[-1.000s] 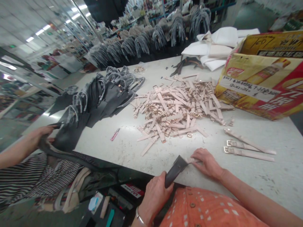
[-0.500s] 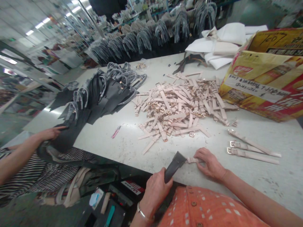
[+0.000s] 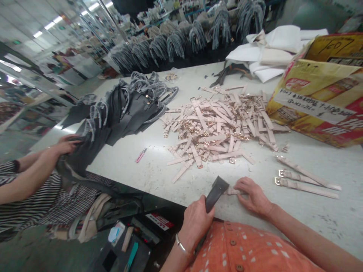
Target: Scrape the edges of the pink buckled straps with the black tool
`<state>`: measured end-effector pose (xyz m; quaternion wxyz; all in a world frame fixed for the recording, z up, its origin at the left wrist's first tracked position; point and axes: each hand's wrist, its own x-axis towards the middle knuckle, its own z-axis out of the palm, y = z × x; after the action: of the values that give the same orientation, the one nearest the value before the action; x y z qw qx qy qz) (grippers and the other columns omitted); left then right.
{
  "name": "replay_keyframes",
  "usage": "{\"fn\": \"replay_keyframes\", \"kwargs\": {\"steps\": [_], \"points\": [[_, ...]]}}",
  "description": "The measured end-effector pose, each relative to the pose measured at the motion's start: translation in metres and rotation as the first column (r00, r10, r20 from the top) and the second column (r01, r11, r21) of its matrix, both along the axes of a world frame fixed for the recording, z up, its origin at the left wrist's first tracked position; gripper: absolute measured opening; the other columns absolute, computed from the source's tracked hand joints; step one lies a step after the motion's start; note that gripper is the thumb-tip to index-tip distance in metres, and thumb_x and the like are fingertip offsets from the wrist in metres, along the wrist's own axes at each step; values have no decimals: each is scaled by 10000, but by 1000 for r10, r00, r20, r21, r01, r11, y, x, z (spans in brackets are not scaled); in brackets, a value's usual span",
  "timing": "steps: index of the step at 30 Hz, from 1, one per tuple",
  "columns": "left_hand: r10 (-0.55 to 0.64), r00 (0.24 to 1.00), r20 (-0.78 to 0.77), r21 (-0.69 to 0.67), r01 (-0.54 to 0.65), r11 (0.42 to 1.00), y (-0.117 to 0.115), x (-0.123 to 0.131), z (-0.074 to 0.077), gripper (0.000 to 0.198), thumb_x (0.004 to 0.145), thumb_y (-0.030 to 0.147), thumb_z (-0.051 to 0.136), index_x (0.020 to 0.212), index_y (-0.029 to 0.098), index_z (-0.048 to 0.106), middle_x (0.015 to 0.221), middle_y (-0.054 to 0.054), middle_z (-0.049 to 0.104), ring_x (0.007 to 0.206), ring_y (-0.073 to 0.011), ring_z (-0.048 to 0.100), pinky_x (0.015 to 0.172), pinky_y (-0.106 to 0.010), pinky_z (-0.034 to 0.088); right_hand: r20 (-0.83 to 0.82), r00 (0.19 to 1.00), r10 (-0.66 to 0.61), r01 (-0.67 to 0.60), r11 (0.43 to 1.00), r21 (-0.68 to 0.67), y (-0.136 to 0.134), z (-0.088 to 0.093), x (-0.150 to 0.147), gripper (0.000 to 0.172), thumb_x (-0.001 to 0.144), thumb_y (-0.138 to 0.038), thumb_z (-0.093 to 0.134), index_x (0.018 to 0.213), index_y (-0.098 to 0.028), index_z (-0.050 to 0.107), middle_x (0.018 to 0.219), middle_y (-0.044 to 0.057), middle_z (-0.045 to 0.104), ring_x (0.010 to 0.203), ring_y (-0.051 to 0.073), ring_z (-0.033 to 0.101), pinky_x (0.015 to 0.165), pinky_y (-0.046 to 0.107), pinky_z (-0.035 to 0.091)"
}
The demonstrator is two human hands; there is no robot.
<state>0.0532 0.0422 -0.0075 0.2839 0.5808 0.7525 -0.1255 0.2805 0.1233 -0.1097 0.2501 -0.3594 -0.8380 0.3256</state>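
My left hand [image 3: 197, 221], a bangle on its wrist, is closed around a flat-ended dark grey piece [image 3: 217, 194] that looks leathery; its exact kind is unclear. Its wide end meets the end of a pale pink buckle strap [image 3: 231, 191] at the table's near edge. The strap's other end is pinched in the fingers of my right hand [image 3: 252, 197], which rests on the tabletop. Beyond both hands lies a heap of pale pink buckle straps [image 3: 215, 124]. Three separate straps [image 3: 307, 185] lie to the right.
A yellow and red carton [image 3: 317, 98] stands at the right, by folded white sheets [image 3: 272, 49]. A pink-handled cutter [image 3: 141, 155] lies left of the heap. Dark bag pieces [image 3: 127, 113] with wrapped handles cover the left side, where a co-worker's hands [image 3: 64, 145] hold one.
The dark piece and my left hand appear slightly higher and further right, partly because the view has shifted. At left, the co-worker's second hand has come up to the dark bag pieces.
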Motion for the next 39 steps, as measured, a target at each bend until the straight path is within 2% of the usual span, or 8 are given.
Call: {"fn": "replay_keyframes", "kwargs": {"steps": [8,13,18,24,28,32,35,39], "points": [[3,1000,1,11,-3,1000,1,-1,-2,306,847,437,438,1013,206,551,917,-79,685,865,-217,642,708,-278,437,51,998,-44,40,996,80,-7,-9,-9,157,886,-336,554,901,-238,675,909,71,635,870,234,563,751,402,410],[-2,1000,-4,32,2,999,-2,-2,-8,321,840,450,433,1021,210,545,926,-73,684,872,-226,642,701,-281,439,28,1000,-8,7,999,48,-8,-5,-14,175,915,-306,515,851,-227,658,868,54,631,842,211,550,753,379,392],[1,1000,14,34,-1,999,-1,-4,-11,356,839,452,438,1069,201,542,936,-73,686,886,-212,638,713,-264,429,90,996,3,-2,1000,-12,-4,-5,-18,220,948,-254,421,784,-187,551,828,57,587,809,199,519,740,350,400],[-44,999,-21,-16,44,999,-4,-12,4,341,855,453,414,1058,207,533,935,-74,678,898,-213,634,718,-263,424,93,995,-40,41,999,-1,-2,-15,-18,198,952,-248,392,813,-197,524,817,54,563,790,201,517,733,338,419],[-97,995,-24,-24,96,995,-9,-12,17,312,864,446,411,1027,211,537,906,-65,678,862,-209,642,700,-262,419,54,997,-49,50,999,-10,0,-14,-18,204,951,-257,400,825,-200,549,811,54,590,787,200,539,733,331,427],[-183,983,-20,29,184,983,-7,-5,19,280,860,417,425,1026,226,544,874,-51,685,847,-226,650,701,-291,433,51,995,-91,92,996,-9,-1,-10,-19,220,945,-266,404,815,-201,569,768,43,609,736,195,563,705,324,429],[-222,974,-37,20,222,975,-3,-1,19,264,853,374,433,1028,218,553,867,-52,690,837,-240,657,697,-311,450,31,990,-139,139,990,-10,-2,-10,-20,244,943,-295,398,796,-206,572,749,43,616,717,194,569,691,318,430],[-292,954,-72,-12,292,956,2,0,26,320,841,334,445,1107,189,547,917,-79,690,873,-260,653,729,-341,470,-47,978,-205,199,975,-102,-1,-13,-20,259,936,-351,402,782,-214,560,732,29,608,695,179,566,676,298,432]]}}
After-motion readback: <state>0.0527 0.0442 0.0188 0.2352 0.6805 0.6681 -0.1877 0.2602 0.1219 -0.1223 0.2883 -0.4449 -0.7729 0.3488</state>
